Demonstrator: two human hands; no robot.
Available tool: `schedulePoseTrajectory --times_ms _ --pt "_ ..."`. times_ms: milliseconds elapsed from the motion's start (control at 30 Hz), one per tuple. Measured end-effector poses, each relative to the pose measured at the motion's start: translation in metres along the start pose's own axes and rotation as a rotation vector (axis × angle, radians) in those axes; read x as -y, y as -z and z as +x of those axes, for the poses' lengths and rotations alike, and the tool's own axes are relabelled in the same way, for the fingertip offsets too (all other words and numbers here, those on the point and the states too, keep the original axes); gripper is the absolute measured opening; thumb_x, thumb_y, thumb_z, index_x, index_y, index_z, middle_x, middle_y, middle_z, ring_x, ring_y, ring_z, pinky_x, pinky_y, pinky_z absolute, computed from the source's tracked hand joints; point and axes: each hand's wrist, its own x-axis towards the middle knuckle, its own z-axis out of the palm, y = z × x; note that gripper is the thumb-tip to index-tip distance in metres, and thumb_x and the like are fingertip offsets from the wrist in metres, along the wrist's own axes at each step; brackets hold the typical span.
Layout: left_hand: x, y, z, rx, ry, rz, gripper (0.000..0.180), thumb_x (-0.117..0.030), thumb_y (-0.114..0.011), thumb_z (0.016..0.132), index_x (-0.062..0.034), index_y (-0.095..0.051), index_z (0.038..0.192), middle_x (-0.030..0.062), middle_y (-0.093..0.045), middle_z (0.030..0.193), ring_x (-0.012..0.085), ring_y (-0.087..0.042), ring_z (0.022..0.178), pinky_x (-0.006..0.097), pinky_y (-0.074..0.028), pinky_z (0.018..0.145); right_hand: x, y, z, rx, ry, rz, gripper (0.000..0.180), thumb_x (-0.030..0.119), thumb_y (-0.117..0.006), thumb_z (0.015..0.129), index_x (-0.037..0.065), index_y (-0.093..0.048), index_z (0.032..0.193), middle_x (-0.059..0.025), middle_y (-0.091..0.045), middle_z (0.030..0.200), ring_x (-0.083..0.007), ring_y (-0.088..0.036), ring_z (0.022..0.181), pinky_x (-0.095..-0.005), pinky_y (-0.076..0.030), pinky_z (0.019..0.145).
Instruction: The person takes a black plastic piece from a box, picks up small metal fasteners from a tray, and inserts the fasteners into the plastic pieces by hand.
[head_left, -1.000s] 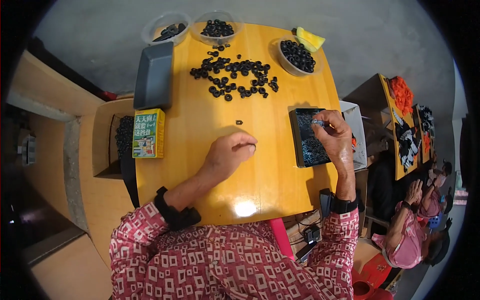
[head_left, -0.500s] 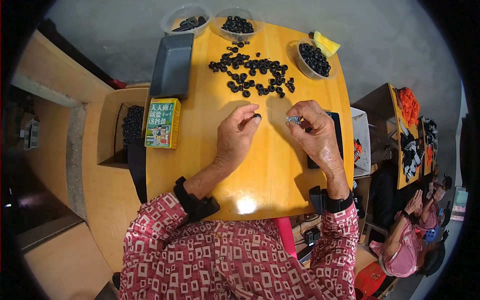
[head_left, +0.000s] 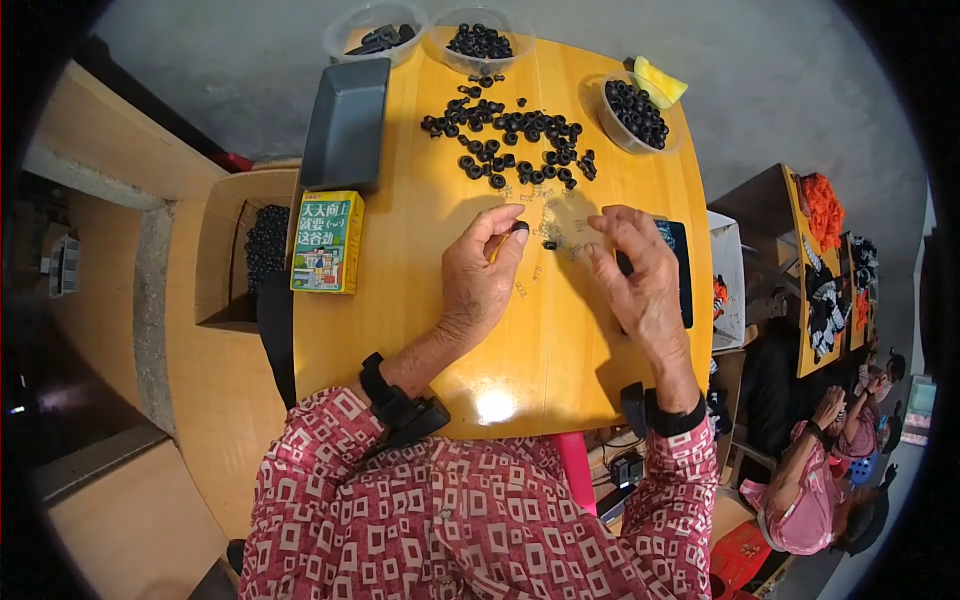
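Loose silvery coil-like pieces [head_left: 537, 272] lie strewn on the yellow wooden surface [head_left: 560, 340] in the middle of the near half, in the gap between the two hands, with one small black piece [head_left: 549, 245] among them. Just left of these, the left hand [head_left: 476, 275] pinches a small black part [head_left: 520, 227] between thumb and forefinger; most of it is hidden by the fingertips. The right hand [head_left: 640, 275] hovers on the other side with its fingers parted and loosely bent, and I can see nothing in its grasp. From where I stand, the step looks like having the coil-like pieces laid out within reach while a black part is held ready. The next move, I'd judge, calls for a fine fingertip pinch from the right hand to pick out a single piece, with the left held steady. To the right, partly behind that hand, sits a dark tray [head_left: 688, 285]. Farther off, black rounded parts [head_left: 530, 124] spread across the surface, with a clear bowl [head_left: 622, 138] of similar ones at the far right beside a folded yellow item [head_left: 660, 82]. At the left edge, a grey tray [head_left: 345, 130] stands just beyond a green and yellow carton [head_left: 320, 250].
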Motion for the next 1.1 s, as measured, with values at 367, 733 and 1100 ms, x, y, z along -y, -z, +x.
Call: schedulePoseTrajectory --times_ms 367,733,1100 --pt "-0.011 0.014 0.003 -0.035 -0.016 -0.167 0.024 -0.002 -0.06 0.091 0.0031 -0.059 0.114 0.0074 -0.066 0.104 0.0115 -0.062 0.095 0.024 -0.049 0.086 0.016 -0.049 -0.052 -0.04 0.215 -0.146 0.04 0.012 -0.069 0.083 0.004 -0.062 0.122 -0.0179 -0.06 0.119 -0.0314 -0.057 0.109 -0.0375 -0.049 0.09" --pt "-0.013 0.048 0.002 -0.09 0.041 -0.342 0.022 -0.001 -0.06 0.091 0.0027 -0.06 0.113 0.0062 -0.065 0.103 0.0133 -0.062 0.099 0.025 -0.048 0.09 0.042 -0.091 -0.031 0.026 0.388 -0.132 0.028 0.005 -0.067 0.078 -0.001 -0.065 0.105 -0.0118 -0.057 0.095 -0.0262 -0.056 0.09 -0.035 -0.046 0.078" --pt "-0.009 0.051 0.004 -0.04 0.077 -0.318 0.024 -0.008 -0.062 0.091 -0.0013 -0.06 0.115 0.0057 -0.063 0.109 0.0149 -0.061 0.105 0.025 -0.048 0.091 0.037 -0.107 -0.026 0.169 0.485 -0.251 0.03 0.006 -0.058 0.075 -0.004 -0.061 0.104 -0.0138 -0.054 0.099 -0.0278 -0.055 0.093 -0.0375 -0.047 0.083"
